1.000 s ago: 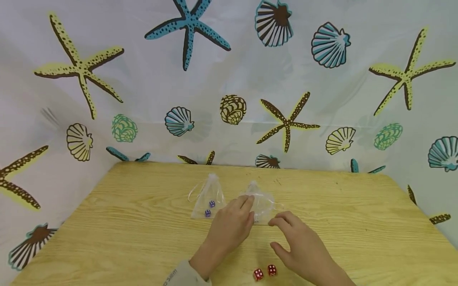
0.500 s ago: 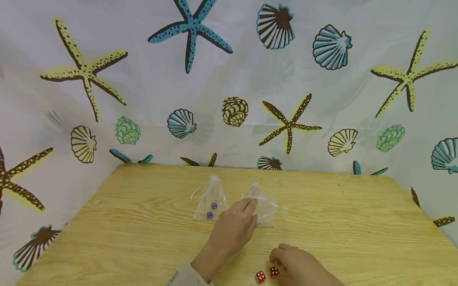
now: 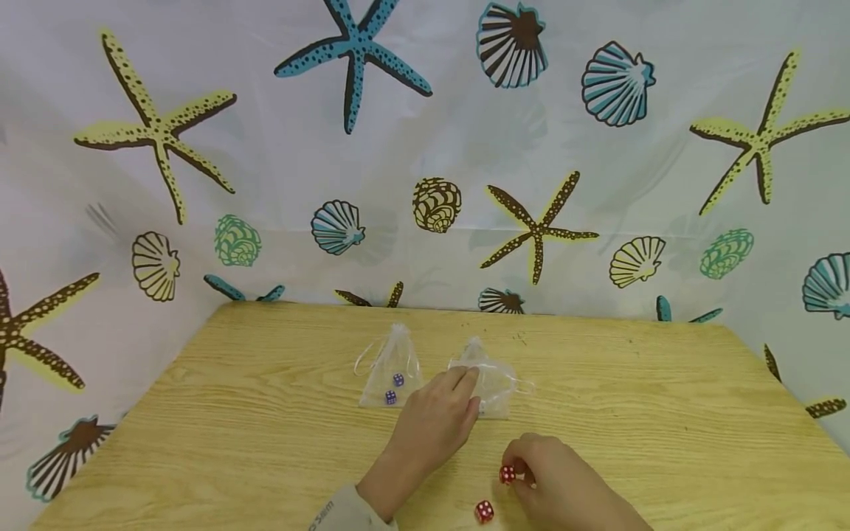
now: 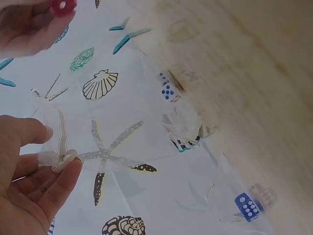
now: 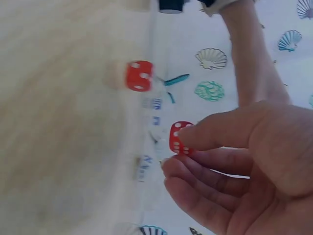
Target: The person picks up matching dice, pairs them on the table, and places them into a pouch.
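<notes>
My left hand (image 3: 434, 417) pinches a sheer drawstring pouch (image 3: 494, 387) near its mouth. In the left wrist view, white dice with blue pips (image 4: 169, 92) show at the far end of this see-through pouch. Between the thumb and fingers of my right hand (image 3: 564, 479) is a red die (image 5: 179, 139) with white pips, held over the near part of the table. A second red die (image 3: 484, 511) lies on the tabletop, just left of that hand.
Another sheer drawstring pouch (image 3: 375, 383) lies to the left, with blue-purple dice (image 3: 391, 397) inside. The wood-patterned table (image 3: 232, 420) ends at a white curtain (image 3: 412, 147) printed with shells and starfish.
My right hand has drawn back from beside the pouch to the red dice, picked up one of them and moved it slightly forward. The left hand has stayed at the pouch.
</notes>
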Demonstrator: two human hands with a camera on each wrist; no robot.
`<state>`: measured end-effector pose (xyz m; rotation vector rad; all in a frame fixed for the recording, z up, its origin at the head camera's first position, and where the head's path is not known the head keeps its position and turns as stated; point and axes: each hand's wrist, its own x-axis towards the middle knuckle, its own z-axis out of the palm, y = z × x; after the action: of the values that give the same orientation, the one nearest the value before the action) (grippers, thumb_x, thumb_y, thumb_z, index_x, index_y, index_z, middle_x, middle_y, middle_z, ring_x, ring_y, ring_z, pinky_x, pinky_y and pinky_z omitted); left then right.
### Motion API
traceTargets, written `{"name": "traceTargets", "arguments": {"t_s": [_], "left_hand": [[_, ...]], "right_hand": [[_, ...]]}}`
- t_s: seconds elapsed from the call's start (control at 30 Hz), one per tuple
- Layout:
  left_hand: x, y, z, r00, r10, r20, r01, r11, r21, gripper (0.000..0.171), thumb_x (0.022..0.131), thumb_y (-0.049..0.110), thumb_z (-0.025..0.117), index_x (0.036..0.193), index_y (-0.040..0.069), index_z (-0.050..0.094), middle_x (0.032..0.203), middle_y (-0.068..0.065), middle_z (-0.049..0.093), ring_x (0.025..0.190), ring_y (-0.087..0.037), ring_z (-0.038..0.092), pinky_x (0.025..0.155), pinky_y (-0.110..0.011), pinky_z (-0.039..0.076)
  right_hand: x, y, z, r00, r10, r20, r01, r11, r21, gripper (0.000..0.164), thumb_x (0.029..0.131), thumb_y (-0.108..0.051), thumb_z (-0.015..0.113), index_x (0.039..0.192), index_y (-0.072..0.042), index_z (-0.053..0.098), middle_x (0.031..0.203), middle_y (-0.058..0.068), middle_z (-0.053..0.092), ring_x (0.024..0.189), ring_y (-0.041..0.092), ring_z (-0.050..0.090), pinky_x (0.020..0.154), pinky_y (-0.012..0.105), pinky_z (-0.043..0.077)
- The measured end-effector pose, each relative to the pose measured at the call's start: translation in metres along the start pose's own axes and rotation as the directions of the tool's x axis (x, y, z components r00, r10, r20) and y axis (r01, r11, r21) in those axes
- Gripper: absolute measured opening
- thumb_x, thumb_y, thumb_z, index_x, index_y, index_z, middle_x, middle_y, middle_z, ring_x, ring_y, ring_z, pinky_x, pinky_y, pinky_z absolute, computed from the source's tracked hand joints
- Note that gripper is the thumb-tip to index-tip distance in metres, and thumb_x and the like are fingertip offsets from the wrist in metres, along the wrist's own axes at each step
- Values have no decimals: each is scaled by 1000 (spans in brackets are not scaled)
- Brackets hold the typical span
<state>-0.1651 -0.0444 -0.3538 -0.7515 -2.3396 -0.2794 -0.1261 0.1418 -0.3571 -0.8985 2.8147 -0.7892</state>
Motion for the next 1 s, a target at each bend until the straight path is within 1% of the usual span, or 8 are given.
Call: {"name": "traceTargets", "arguments": {"t_s": [0.1,0.17,0.33,0.43,0.5,0.7,0.83,1.0], "left_hand": [[0,1,-1,1000,-1,-2,1,1000,-4,33,79,17,65,109,5,62,99,-5,63,86,-15,62,63,-23,52],[0,1,-1,1000,1,1,-1,1000,-5,33,79,17,65,109,4,62,99,-5,64,85,-15,62,62,-22,51],[1,2,-2,1000,4,11,-4,1000,-8,33,79,18,66,108,4,62,98,-5,63,84,-15,62,62,-21,51],[1,4,-2,1000,8,13,-8,1000,-22,33,79,18,66,108,3,62,97,-5,64,83,-14,62,61,-21,51],[1,5,-2,1000,12,10,-11,999,-32,32,79,18,66,107,4,62,96,-5,64,82,-14,62,60,-20,51],[1,8,-3,1000,14,-18,-15,999,-34,30,79,17,65,105,4,63,95,-3,63,82,-13,62,60,-20,51],[1,8,-4,1000,14,-21,-15,1000,-25,29,78,17,66,104,4,64,95,-4,63,81,-12,63,59,-19,50],[1,7,-5,1000,10,-15,-10,1000,-26,30,78,16,66,104,2,63,96,-5,63,81,-13,63,58,-19,50]], "right_hand": [[3,-6,-10,991,-31,-133,30,1000,-10,10,76,-5,65,81,-13,63,75,-9,56,63,1,48,56,17,43],[7,-11,-16,969,-52,-242,45,998,-33,12,74,-5,67,81,-14,63,75,-10,55,62,1,48,55,16,43],[19,-19,-23,864,-60,-499,12,995,-100,17,70,-5,71,82,-16,64,80,-9,50,66,5,46,56,18,42],[27,-20,-22,808,-88,-583,-11,986,-164,18,69,-6,73,83,-14,65,90,-1,50,75,10,48,60,23,44],[31,-19,-21,791,-116,-601,-21,976,-216,18,68,-7,73,83,-13,66,97,3,53,82,17,52,63,28,46],[37,-15,-16,784,-193,-591,-52,927,-372,18,66,-9,74,82,-12,66,101,7,60,91,26,59,73,43,47],[36,-14,-16,792,-204,-575,-81,898,-431,21,65,-12,76,84,-12,67,94,2,63,88,21,60,74,41,45],[36,-15,-19,808,-192,-557,-88,895,-437,24,65,-14,76,87,-12,67,93,0,63,88,19,60,74,39,45]]}}
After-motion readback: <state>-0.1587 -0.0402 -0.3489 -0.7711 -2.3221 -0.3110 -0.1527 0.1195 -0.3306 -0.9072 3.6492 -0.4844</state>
